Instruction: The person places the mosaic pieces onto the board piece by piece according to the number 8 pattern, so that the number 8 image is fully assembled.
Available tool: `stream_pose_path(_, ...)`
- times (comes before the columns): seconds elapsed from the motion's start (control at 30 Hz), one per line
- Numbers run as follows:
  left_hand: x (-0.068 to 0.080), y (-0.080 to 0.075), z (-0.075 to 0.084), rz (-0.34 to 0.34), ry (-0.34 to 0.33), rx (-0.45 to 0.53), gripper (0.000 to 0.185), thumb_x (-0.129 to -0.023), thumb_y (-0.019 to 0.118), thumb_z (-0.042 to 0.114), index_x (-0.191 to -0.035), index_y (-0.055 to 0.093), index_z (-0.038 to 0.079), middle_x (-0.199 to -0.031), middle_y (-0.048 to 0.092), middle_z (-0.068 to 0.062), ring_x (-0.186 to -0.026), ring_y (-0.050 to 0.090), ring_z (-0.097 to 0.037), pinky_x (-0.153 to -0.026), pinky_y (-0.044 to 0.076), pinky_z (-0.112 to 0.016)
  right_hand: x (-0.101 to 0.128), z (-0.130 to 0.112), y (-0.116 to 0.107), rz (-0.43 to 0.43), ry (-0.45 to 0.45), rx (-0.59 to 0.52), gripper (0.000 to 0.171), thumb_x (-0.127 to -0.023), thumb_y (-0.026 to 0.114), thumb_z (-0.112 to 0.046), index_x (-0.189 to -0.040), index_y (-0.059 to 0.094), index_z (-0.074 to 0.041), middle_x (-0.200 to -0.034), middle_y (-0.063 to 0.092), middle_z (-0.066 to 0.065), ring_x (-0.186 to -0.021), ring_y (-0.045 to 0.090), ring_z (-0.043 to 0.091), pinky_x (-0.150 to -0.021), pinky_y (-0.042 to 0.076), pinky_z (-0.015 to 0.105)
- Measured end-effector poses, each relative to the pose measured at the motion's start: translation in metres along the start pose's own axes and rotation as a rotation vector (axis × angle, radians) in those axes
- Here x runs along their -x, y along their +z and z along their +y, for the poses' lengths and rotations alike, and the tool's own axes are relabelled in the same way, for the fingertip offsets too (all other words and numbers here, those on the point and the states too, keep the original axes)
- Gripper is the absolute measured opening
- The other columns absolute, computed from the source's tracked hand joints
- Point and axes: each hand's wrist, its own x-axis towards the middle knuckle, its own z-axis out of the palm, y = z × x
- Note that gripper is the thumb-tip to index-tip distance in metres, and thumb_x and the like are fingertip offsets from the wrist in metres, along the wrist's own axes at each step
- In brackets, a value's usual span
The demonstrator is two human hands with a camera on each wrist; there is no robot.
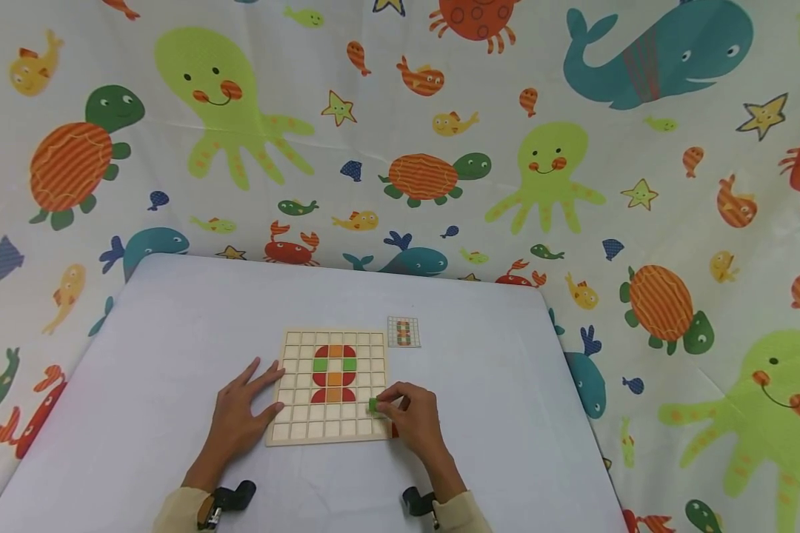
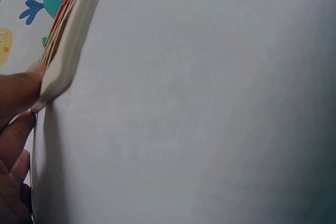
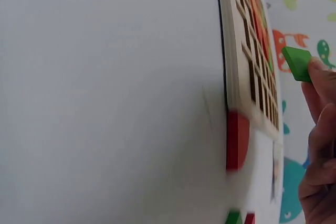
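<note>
A square wooden grid board (image 1: 300, 429) lies on the table, with red rounded pieces, orange squares and green squares (image 1: 350, 364) set in its middle columns. My left hand (image 1: 240, 414) touches the board's left edge, its thumb and forefinger extended. In the left wrist view, the fingers (image 2: 18, 90) rest at the board's pale rim (image 2: 68, 61). Over the board's lower right part, my right hand (image 1: 413, 416) pinches a small green square block (image 3: 298, 63) between thumb and fingertips. A red block (image 3: 238, 142) sits against the board's right side, mostly covered by that hand in the head view.
A small pattern card (image 1: 404, 332) lies beside the board's upper right corner. Another green piece (image 3: 233, 217) and a red piece (image 3: 250, 218) show at the bottom of the right wrist view. The white table (image 1: 507, 414) meets a sea-animal print cloth (image 1: 387, 96) behind.
</note>
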Motion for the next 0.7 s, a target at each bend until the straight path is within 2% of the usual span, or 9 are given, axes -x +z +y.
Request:
stream_pose_path(0.27, 0.0, -0.002, 0.004, 0.006, 0.006, -0.007, 0.061, -0.085, 0.084, 0.013, -0.143, 0.065, 0.012, -0.156, 0.057, -0.02, -0.152, 0.038, -0.051, -0.112, 0.028, -0.076, 0.0, -0.022, 0.036, -0.051, 0.063, -0.053, 0.008, -0.088, 0.088, -0.024, -0.092, 0.082, -0.026, -0.083, 0.075, -0.014, -0.066, 0.051, 0.003, -0.057, 0.044, 0.018)
stream_pose_path(0.43, 0.0, -0.003, 0.003, 0.011, 0.013, 0.002, 0.061, -0.086, 0.084, 0.014, -0.143, 0.065, 0.011, -0.155, 0.058, -0.018, -0.152, 0.038, -0.051, -0.111, 0.028, -0.076, -0.001, -0.037, 0.059, -0.056, 0.08, -0.063, 0.01, -0.085, 0.09, -0.021, -0.089, 0.082, -0.025, -0.081, 0.074, -0.015, -0.065, 0.052, 0.002, -0.056, 0.043, 0.018)
stream_pose_path(0.7, 0.0, -0.002, 0.001, 0.002, 0.02, -0.001, 0.06, -0.087, 0.083, 0.017, -0.143, 0.065, 0.012, -0.155, 0.058, -0.019, -0.152, 0.038, -0.051, -0.111, 0.029, -0.075, -0.005, -0.044, 0.083, -0.006, 0.083, 0.047, 0.015, -0.081, 0.093, -0.019, -0.083, 0.08, -0.026, -0.074, 0.07, -0.018, -0.065, 0.053, -0.005, -0.056, 0.039, 0.019)
